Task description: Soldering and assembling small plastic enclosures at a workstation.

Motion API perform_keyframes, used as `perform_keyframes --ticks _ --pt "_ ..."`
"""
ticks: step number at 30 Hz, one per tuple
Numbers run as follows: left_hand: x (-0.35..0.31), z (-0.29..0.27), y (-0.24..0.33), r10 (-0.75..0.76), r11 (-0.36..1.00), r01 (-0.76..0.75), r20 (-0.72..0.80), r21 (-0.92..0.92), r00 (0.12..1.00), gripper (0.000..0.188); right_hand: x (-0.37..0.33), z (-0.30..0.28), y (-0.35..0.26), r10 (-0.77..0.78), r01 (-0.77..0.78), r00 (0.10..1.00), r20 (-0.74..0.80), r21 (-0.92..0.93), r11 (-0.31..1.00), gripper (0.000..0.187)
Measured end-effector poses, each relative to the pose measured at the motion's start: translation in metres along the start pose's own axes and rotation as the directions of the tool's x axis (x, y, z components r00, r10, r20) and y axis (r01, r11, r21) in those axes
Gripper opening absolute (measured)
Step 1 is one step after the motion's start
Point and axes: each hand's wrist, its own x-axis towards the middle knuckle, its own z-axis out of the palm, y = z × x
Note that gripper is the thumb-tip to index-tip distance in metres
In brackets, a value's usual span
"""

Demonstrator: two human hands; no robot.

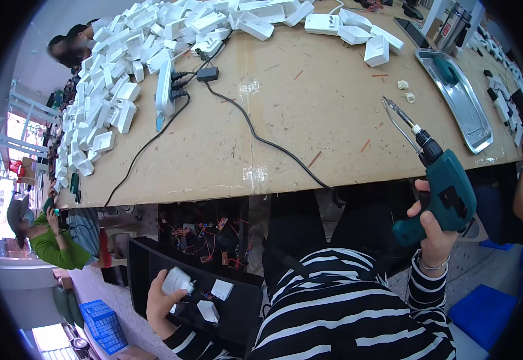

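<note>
My right hand is wrapped round the handle of a dark green soldering gun. Its thin metal tip and a curved feed tube point up and left over the table. At lower left, my left hand grips a white plug adapter between thumb and fingers, with pins showing on its right side. Below it is a black tray at my side, where a white square housing and another white housing lie. The fingers partly cover the adapter.
A big heap of white plastic housings covers the table's far left. A power strip with black cables lies beside it. At right are a metal tray and a flask. A bin of wired boards sits below the table edge. Other people work nearby.
</note>
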Motion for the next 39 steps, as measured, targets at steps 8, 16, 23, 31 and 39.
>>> perform_keyframes --ticks 8,16,23,31,39 --pt "0.078 -0.017 0.208 0.493 0.782 -0.476 -0.069 -0.401 0.867 0.035 0.013 -0.007 0.012 -0.076 0.079 0.996 -0.045 0.052 0.996 0.063" --pt "0.306 0.055 0.461 0.559 0.714 -0.658 -0.371 -0.239 0.742 0.061 0.027 -0.025 0.029 -0.007 0.025 0.982 -0.189 0.093 0.995 0.063" --pt "0.404 0.092 0.495 0.482 0.670 -0.681 -0.525 -0.295 0.702 0.044 0.045 -0.030 0.042 0.031 -0.006 0.979 -0.202 0.121 0.993 0.060" --pt "0.194 0.100 0.436 0.943 0.328 -0.939 0.030 0.104 0.333 0.029 0.043 -0.040 0.045 0.022 -0.001 0.986 -0.163 0.128 0.992 0.058" --pt "0.160 0.105 0.406 0.989 0.145 -0.988 0.015 0.057 0.146 0.040 0.030 -0.039 0.039 -0.008 0.029 0.992 -0.129 0.163 0.986 0.058"
